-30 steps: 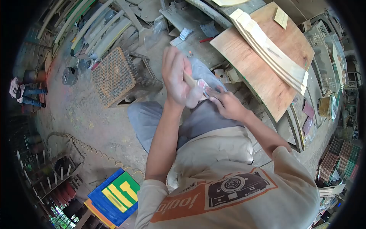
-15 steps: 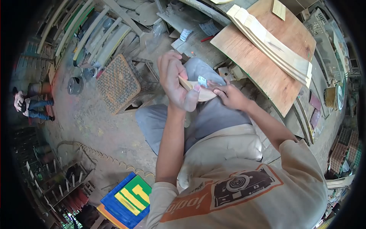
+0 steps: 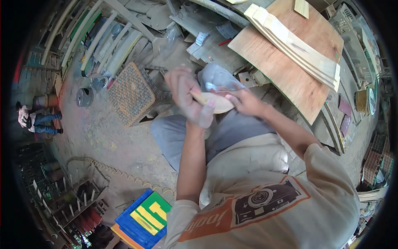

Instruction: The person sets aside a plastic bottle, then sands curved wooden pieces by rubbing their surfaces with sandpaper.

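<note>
A pale, curved wooden piece [image 3: 222, 104] with a rounded broad end is held over my lap. My left hand [image 3: 184, 96] is closed around its narrower end, the thumb pressed along the near side; that hand is blurred by motion. At the broad end, my right hand [image 3: 248, 102] is closed on a folded sheet of sandpaper [image 3: 222, 93], its reddish-brown face partly showing against the far side of the wood. My right fingers partly hide the sheet.
Right of my knees, a plywood board [image 3: 282, 79] carries stacked curved wooden strips [image 3: 292, 45]. A woven-top stool [image 3: 132, 93] stands to the left. A painted blue panel [image 3: 145, 218] lies lower left, near a coiled hose [image 3: 120, 178]. A person [image 3: 37, 118] is at the far left.
My left hand has shifted slightly left and tilted with the wooden piece. The sandpaper's printed blue-white back, visible before, is now turned out of sight.
</note>
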The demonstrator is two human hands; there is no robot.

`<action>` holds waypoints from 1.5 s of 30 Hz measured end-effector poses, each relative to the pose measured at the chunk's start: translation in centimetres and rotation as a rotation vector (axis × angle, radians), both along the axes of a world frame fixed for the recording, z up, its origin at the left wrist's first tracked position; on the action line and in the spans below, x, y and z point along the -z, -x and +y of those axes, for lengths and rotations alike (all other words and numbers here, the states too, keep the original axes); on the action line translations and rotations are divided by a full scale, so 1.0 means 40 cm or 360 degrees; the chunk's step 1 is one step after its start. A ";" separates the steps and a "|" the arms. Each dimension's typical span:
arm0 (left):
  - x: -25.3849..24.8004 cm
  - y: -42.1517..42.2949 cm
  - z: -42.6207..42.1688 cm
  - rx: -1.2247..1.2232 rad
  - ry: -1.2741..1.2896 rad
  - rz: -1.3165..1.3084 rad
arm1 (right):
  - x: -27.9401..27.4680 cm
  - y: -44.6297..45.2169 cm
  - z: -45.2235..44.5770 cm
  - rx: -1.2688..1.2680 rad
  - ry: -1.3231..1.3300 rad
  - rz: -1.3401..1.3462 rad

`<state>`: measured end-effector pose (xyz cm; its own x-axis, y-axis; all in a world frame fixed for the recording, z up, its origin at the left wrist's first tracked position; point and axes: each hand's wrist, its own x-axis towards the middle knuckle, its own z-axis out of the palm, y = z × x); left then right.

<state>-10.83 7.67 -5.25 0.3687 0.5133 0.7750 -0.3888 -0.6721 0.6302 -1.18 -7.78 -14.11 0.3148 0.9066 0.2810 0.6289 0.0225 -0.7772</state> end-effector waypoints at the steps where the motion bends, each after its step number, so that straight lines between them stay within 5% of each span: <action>1: -0.009 -0.008 0.008 -0.0006 -0.0013 -0.0020 | -0.029 -0.011 0.017 -0.0006 -0.0013 -0.0020; 3: -0.026 0.003 -0.002 0.0005 -0.0047 0.0085 | -0.165 0.014 0.039 -0.0254 0.0535 0.0466; 5: -0.029 -0.002 -0.008 0.0033 -0.0079 0.0098 | -0.217 0.043 0.031 -0.0362 0.0397 0.0846; 7: -0.013 0.005 -0.007 -0.0065 -0.0090 0.0087 | -0.052 0.050 0.004 -0.0004 0.0070 0.0447; 8: -0.004 0.004 0.002 -0.0070 -0.0099 0.0070 | 0.023 0.006 0.002 0.0134 -0.0021 -0.0231; 9: 0.005 0.006 0.012 -0.0052 0.0008 0.0021 | -0.050 -0.008 0.029 0.0130 -0.0028 -0.0240; 11: 0.012 0.029 -0.007 -0.0015 0.0149 0.0026 | -0.177 0.007 0.050 -0.0210 0.0971 0.0356; 13: -0.021 0.013 -0.008 -0.0026 0.0020 0.0133 | -0.181 0.090 0.054 -0.0182 -0.0174 0.0730; 16: 0.029 0.033 0.004 -0.0056 0.0101 0.0072 | -0.084 0.030 0.032 -0.0082 -0.0123 0.0364; 18: 0.013 0.032 0.006 -0.0075 0.0217 0.0004 | -0.095 -0.016 0.034 -0.0147 0.0607 0.0066; 19: 0.005 0.040 -0.003 -0.0110 0.0182 0.0107 | -0.092 0.018 0.021 -0.0136 0.0629 0.0084; 21: -0.010 0.025 -0.014 -0.0138 0.0143 0.0161 | -0.159 0.084 0.045 -0.0327 0.0078 0.0773; 23: 0.009 0.048 -0.020 -0.0139 0.0098 0.0131 | -0.083 0.048 0.005 -0.0261 -0.0018 0.0490; 25: 0.040 0.081 -0.002 -0.0110 0.0163 0.0080 | 0.024 -0.030 -0.021 0.0063 0.0171 -0.0457; 26: 0.042 0.088 0.000 -0.0125 0.0256 0.0006 | 0.006 -0.035 -0.013 0.0055 0.0168 -0.0458; 29: 0.011 0.113 0.014 -0.0118 0.0360 -0.0120 | -0.079 -0.029 0.008 0.0146 0.0403 -0.0088; 33: -0.055 0.168 0.023 -0.0150 0.0404 -0.0385 | -0.102 -0.007 0.025 0.0944 -0.0004 0.1067; 35: -0.071 0.192 0.037 -0.0064 0.0401 -0.0491 | -0.186 -0.001 0.014 0.0837 -0.0342 0.2280; 39: -0.081 0.173 0.054 -0.0021 0.0464 -0.0895 | -0.265 -0.003 -0.022 0.0758 -0.0039 0.2031; 42: -0.084 0.138 0.022 0.0227 0.1052 -0.1038 | -0.257 0.017 -0.019 0.0827 -0.0538 0.2079; 45: -0.009 0.107 -0.045 0.0077 0.1341 -0.0619 | -0.279 0.068 -0.009 0.1005 -0.0792 0.2089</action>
